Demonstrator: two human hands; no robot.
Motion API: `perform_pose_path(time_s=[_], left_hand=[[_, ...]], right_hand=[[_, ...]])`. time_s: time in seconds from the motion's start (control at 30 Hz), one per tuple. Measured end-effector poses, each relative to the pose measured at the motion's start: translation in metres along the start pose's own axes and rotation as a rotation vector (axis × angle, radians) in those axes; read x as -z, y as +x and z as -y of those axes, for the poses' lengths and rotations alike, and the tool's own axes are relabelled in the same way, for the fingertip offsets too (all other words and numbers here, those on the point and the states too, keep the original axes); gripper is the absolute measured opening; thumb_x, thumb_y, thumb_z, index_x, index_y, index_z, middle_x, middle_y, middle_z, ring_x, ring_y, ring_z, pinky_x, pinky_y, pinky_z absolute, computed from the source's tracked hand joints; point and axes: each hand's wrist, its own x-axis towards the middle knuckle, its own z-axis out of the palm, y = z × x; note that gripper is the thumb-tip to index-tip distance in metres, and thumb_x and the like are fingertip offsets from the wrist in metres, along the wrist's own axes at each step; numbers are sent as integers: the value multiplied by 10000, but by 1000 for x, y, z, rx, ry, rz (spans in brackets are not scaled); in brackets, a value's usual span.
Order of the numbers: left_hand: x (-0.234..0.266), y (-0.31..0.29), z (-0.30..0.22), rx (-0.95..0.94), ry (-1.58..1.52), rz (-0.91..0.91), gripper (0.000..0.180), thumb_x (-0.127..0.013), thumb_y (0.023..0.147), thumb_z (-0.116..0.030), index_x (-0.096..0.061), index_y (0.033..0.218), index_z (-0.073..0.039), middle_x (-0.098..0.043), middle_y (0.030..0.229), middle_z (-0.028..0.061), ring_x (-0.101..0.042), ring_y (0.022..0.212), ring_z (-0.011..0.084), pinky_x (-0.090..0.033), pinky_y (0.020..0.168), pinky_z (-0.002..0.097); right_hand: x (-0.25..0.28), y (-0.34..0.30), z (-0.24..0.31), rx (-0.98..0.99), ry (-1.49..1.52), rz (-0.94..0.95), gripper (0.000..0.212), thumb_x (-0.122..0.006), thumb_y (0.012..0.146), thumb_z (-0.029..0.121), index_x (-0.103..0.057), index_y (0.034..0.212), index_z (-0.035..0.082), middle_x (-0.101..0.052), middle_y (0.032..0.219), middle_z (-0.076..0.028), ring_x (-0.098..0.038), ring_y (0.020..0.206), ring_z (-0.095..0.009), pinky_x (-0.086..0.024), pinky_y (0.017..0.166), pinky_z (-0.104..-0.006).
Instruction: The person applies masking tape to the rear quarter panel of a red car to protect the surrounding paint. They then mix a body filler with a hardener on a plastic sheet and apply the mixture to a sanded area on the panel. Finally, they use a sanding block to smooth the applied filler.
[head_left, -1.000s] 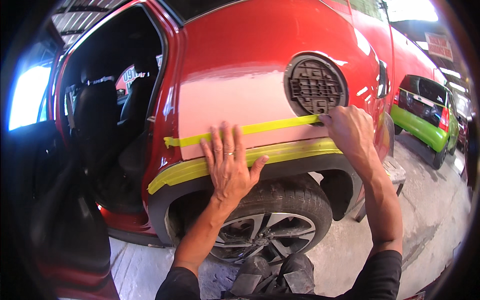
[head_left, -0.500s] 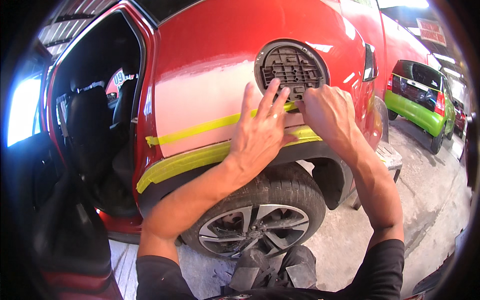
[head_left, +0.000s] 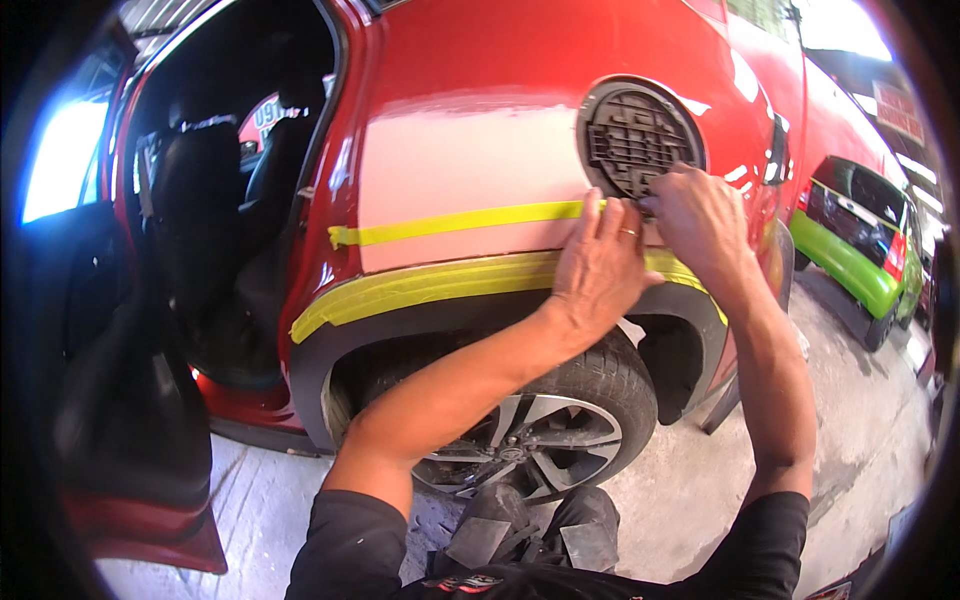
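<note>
Red car [head_left: 480,75] fills the middle, with its wheel [head_left: 545,440] toward half past five and its pale patch [head_left: 450,155] near twelve o'clock. At half past one is a dark round recess [head_left: 640,135]; near two o'clock the left hand [head_left: 600,265] has open grip, fingers stretched, while just beside it the right hand [head_left: 708,220] bends its fingers, and I cannot tell whether its grip closes on something. Narrow yellow tape [head_left: 460,222] crosses the patch near twelve, reaching the left fingers.
</note>
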Motion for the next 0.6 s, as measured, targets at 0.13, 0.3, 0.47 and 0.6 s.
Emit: perform_pose_path(time_s=[0.13, 0.3, 0.47, 0.6], left_hand=[[-13, -9, -3, 5, 84, -91, 828, -562, 827, -664, -627, 1248, 45, -563, 1256, 152, -426, 1265, 306, -202, 1184, 566], [-24, -14, -4, 9, 58, -156, 794, -521, 845, -672, -666, 1214, 15, -541, 1297, 135, -380, 1298, 322, -187, 1202, 590], [-25, -14, -2, 5, 71, -164, 805, -523, 831, -688, -660, 1222, 3, -515, 1279, 132, -344, 1301, 320, -192, 1203, 600], [-30, -16, 0, 21, 63, -185, 862, -524, 820, -704, -579, 1325, -8, -493, 1267, 126, -341, 1290, 310, -199, 1201, 607]], right_hand=[[7, 1, 4, 47, 64, -33, 82, -679, 787, 141, -710, 768, 68, -697, 818, -143, -692, 780, -347, -547, 693, -467], [4, -3, 8, 59, 99, -43, 107, -673, 820, 159, -694, 830, 54, -664, 845, -135, -654, 844, -355, -520, 739, -477], [12, 3, 8, -1, 214, 8, 107, -670, 827, 138, -683, 851, 34, -647, 837, -145, -641, 836, -370, -510, 733, -482], [2, -2, 4, 100, 239, -55, 77, -636, 826, 78, -667, 866, 19, -637, 861, -137, -637, 868, -347, -513, 722, -461]])
